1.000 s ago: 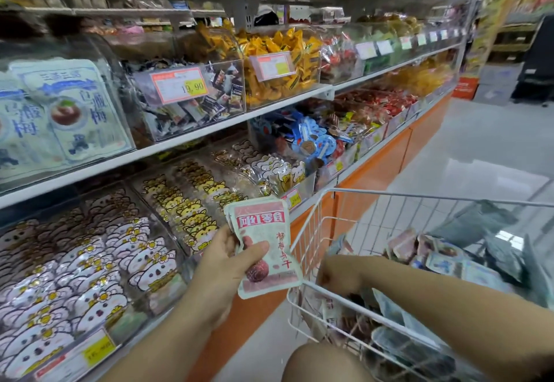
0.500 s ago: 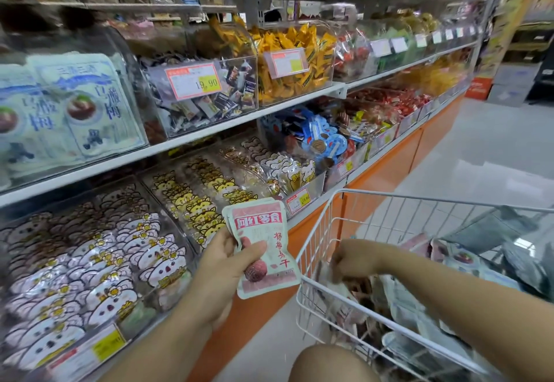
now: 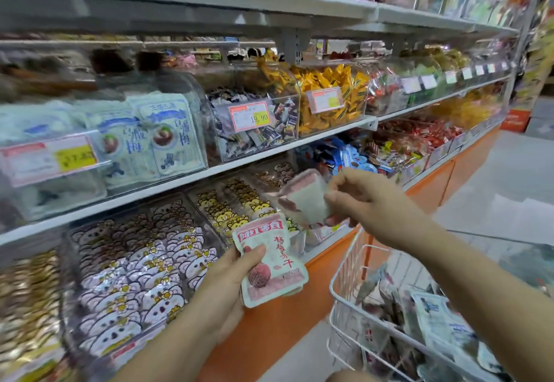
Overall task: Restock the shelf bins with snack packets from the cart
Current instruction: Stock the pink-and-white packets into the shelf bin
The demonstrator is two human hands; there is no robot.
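In front of bins (image 3: 66,276), right hand (image 3: 368,201) pinches blurry packet (image 3: 305,198), just above pink packet (image 3: 275,267) gripped by left hand (image 3: 221,285). Right hand looks nearer bins.

The bare left arm reaches up from the lower edge. The left hand (image 3: 224,285) grips a pink-and-white foil snack packet (image 3: 271,264), thumb across its face and fingers behind. The right arm stretches in higher from the right, and the right hand (image 3: 368,201) pinches a pale pink packet (image 3: 302,198), blurred, at its fingertips.
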